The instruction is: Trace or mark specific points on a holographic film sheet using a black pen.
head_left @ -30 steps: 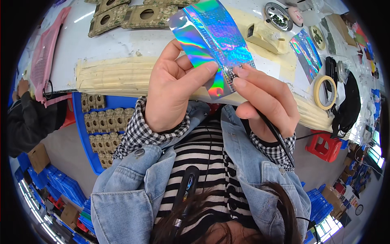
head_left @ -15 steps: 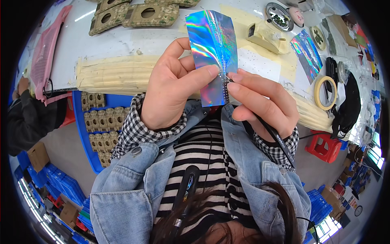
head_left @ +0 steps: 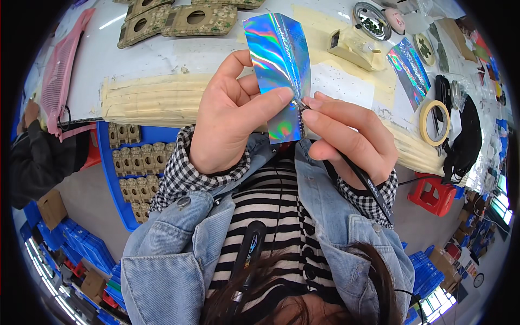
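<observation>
A shiny holographic sticker sheet (head_left: pixel 273 46) is pinched between the thumb and fingers of my left hand (head_left: pixel 230 111), held up over the table's near edge. The sheet is bent lengthwise, and a narrow strip of small dark marks runs down its lower right part. My right hand (head_left: pixel 355 130) grips slim black tweezers (head_left: pixel 367 181). Their tip meets the sheet's right side, close to my left thumb. Whether the tip has hold of anything is too small to tell.
Camouflage-patterned parts with round holes (head_left: pixel 197 19) lie at the far left. A blue tray (head_left: pixel 118 200) below holds several rows of similar small parts. To the right are another holographic sheet (head_left: pixel 406 67), a tape roll (head_left: pixel 434 123), a tape-covered block (head_left: pixel 355 50) and a round dish (head_left: pixel 372 21).
The top of the sheet has tilted slightly to the left and its reflections have shifted. Both hands stay in nearly the same place, with the tweezers still at the sheet.
</observation>
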A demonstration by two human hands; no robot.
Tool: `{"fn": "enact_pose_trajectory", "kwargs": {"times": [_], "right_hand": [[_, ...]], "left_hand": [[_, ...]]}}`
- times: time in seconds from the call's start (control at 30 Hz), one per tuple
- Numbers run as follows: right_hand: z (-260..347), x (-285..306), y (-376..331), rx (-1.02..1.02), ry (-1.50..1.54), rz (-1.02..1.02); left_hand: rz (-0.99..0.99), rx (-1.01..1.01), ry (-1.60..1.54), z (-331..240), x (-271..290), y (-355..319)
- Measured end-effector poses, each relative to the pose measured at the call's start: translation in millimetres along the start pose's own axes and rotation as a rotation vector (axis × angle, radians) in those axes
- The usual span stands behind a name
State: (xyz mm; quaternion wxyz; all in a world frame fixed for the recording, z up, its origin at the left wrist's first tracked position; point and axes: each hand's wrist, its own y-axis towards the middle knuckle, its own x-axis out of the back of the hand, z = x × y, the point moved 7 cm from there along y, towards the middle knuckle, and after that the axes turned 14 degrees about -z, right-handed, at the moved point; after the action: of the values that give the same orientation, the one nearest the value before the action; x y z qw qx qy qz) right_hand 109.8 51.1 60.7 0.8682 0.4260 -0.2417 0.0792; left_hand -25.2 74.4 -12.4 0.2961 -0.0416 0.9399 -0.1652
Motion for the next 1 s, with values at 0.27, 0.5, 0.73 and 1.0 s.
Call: {"fn": "enact_pose_trajectory", "kwargs": {"times": [0.27,0.5,0.73,1.0], "right_hand": [[-0.3,-0.6,-0.4,-0.009,-0.004,-0.010],[-1.4,-1.8,-0.5,-0.027,0.005,-0.007],[-3.2,-0.5,4.5,-0.135,0.024,0.027],[1.5,-2.3,4.8,0.016,-0.062,-0.011]], "left_hand": [[0.012,-0.008,-0.002,-0.9,-0.3,-0.1],[-0.025,-0.005,0.029,-0.3,0.8,-0.3],[-0.042,-0.068,0.046,-1.2,1.6,0.6],[-0.040,-0.085,0.047,-2.0,0.6,0.8]]}}
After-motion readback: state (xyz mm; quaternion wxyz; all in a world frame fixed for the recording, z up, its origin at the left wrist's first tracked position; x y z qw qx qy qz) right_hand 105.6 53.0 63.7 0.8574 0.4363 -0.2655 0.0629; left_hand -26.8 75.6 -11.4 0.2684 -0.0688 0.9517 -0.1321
